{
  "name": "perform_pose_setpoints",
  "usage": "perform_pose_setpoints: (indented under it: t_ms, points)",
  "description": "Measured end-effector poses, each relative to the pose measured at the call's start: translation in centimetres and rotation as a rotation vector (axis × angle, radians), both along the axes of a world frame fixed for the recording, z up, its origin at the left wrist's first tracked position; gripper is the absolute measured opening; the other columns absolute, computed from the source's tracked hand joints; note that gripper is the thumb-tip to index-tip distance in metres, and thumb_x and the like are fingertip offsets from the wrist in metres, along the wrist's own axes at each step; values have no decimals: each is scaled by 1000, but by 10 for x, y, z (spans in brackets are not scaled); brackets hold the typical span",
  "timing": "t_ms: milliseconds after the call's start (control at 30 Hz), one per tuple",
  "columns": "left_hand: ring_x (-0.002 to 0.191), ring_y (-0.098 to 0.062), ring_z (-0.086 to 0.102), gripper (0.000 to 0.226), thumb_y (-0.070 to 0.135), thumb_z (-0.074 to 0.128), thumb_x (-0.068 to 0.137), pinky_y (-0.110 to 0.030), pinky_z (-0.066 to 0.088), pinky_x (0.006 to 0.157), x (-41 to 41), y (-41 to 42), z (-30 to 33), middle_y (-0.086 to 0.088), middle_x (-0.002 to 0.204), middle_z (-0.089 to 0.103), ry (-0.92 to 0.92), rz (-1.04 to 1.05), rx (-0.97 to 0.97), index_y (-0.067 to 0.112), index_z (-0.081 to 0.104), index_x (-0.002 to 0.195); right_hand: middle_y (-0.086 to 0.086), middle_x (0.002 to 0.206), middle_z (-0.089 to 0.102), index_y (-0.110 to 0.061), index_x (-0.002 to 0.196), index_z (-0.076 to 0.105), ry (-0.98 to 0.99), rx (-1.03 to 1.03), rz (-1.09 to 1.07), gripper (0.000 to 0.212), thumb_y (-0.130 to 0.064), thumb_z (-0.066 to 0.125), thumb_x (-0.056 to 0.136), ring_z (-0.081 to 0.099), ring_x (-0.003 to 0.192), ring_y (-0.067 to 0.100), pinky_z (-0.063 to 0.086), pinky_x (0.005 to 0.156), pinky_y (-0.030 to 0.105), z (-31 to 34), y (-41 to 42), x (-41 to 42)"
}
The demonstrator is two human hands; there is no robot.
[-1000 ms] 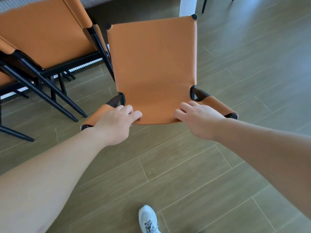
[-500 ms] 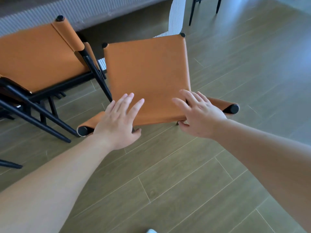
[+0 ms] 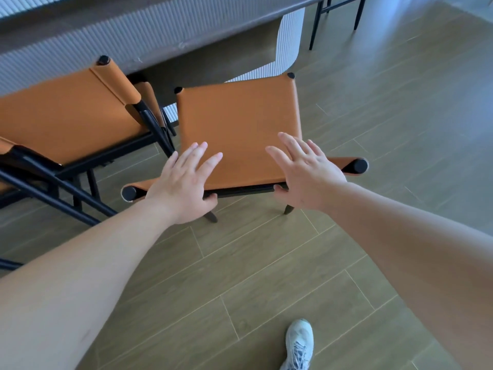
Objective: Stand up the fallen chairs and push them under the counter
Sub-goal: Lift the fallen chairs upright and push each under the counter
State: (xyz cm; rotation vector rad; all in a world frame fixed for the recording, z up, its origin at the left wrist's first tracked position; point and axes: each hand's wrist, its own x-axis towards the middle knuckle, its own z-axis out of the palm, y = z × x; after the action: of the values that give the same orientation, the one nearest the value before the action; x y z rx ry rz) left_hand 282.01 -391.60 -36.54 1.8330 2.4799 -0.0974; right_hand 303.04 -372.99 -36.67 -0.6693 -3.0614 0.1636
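Pressing flat, the left hand [image 3: 184, 188] and right hand [image 3: 309, 177] spread straight fingers on the chair [image 3: 237, 129]. Smooth orange leather, square back, black frame.

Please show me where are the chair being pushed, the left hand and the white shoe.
orange chair [image 3: 237, 124]: head view, middle of the leather seat.
left hand [image 3: 184, 182]: head view, back of the hand.
white shoe [image 3: 299, 343]: head view, the laces.

Orange chair [image 3: 237, 129] upright, facing grey counter [image 3: 149, 33]
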Motion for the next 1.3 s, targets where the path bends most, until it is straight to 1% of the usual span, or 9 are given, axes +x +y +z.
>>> perform_pose_setpoints:
  t_ms: [100,300,500,767,900,1033,1133,1233,1300]
  points:
    - [153,-25,-2,85,49,56,90,-50,6,123,-17,19,10,-9,166,1,-8,14,-39,30,5,157,11,161,9,-26,149,19,-12,-11,26,79,-46,57,83,12,149,29,14,121,52,5,20,-18]
    - [153,-28,1,82,45,58,91,-51,10,123,-49,55,22,-10,166,3,-19,19,-93,28,12,157,11,161,9,-26,145,21,-22,-21,76,75,-44,57,82,12,149,29,15,121,54,13,58,-54]
    - [151,-30,13,82,45,61,89,-53,13,122,-68,83,29,-12,165,8,-26,51,-102,25,19,157,13,157,17,-24,142,26,6,-4,127,73,-43,59,80,20,146,31,20,119,56,13,89,-76]
    - [153,-26,6,82,46,61,90,-54,12,123,-87,109,36,-9,166,6,-31,59,-123,27,19,157,12,151,27,-22,141,31,26,15,139,72,-43,59,79,29,141,31,21,119,54,15,115,-99]
    - [153,-27,7,83,48,61,90,-54,12,122,-103,127,37,-9,166,6,-24,56,-101,27,17,157,13,150,29,-21,142,32,26,46,134,73,-45,59,79,31,140,31,22,118,54,17,131,-114]
    - [153,-28,7,83,50,61,90,-54,11,122,-123,147,36,-7,166,6,-21,51,-76,28,16,157,13,150,27,-21,143,31,12,47,114,74,-46,59,79,28,140,31,20,119,55,19,149,-135]
    - [152,-28,10,84,53,59,89,-54,14,122,-137,158,34,-8,166,9,-15,36,-71,28,16,157,13,152,26,-21,144,29,-1,43,82,74,-47,59,80,27,142,32,20,119,56,21,159,-146]
    - [152,-29,14,85,55,60,87,-55,17,121,-144,158,29,-9,165,12,-10,-3,-58,27,18,156,14,151,28,-20,144,32,-13,37,83,75,-47,60,79,30,141,33,22,118,57,19,161,-150]
    - [152,-28,14,86,56,59,87,-53,16,121,-145,157,28,-9,165,12,-13,-21,-56,27,18,156,14,152,28,-21,145,31,-37,22,74,77,-47,60,79,30,141,32,22,118,56,20,160,-150]
